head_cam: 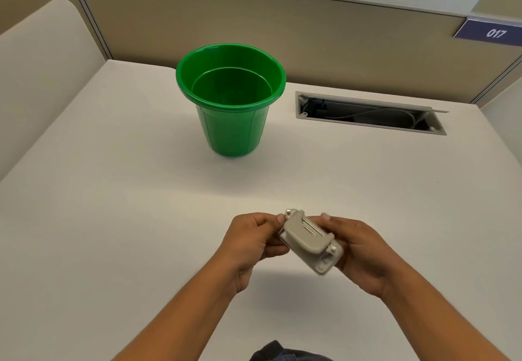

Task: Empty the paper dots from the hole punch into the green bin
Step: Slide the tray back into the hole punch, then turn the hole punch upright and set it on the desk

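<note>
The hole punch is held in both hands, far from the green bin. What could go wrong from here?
1. The hole punch is over the bare table, not the green bin; if its tray opens now, dots may scatter there.
2. The left hand grips only by fingertips, so the punch could slip.
3. The open cable slot could catch stray dots.

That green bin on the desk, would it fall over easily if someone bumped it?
Probably fairly easily. The green bin looks like thin plastic and appears empty, so it is likely light. It is wider at the rim than at the base, which favours tipping. On the smooth desk it might slide first.
</note>
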